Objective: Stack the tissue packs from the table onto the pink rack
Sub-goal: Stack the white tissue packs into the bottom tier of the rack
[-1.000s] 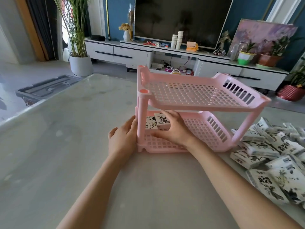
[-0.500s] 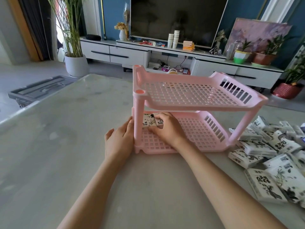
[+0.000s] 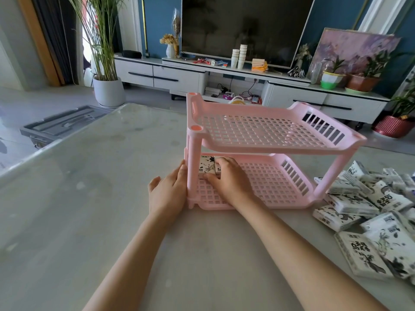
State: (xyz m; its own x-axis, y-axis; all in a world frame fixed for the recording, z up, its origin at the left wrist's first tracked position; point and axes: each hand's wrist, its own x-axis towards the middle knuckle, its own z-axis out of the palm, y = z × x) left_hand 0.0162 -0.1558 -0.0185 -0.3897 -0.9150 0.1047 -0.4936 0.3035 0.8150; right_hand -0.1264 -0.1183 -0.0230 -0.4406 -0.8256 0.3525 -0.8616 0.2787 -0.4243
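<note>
Tissue packs (image 3: pixel 350 205) at 3 o'clock: likely light, soft, slick; pinch short sides | right hand (image 3: pixel 226 178) grips pack (image 3: pixel 207 164) in pink rack (image 3: pixel 258 131) | left hand (image 3: pixel 167 191) flat on post (image 3: pixel 192 167)

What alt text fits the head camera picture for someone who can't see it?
A person's right hand holds tissue packs on the lower shelf of a two-tier pink rack, while the left hand rests against its corner post. More packs lie heaped on the table to the right.

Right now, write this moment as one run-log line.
right hand: holds tissue packs, lower shelf | left hand: against pink rack post | pile: on table
</note>
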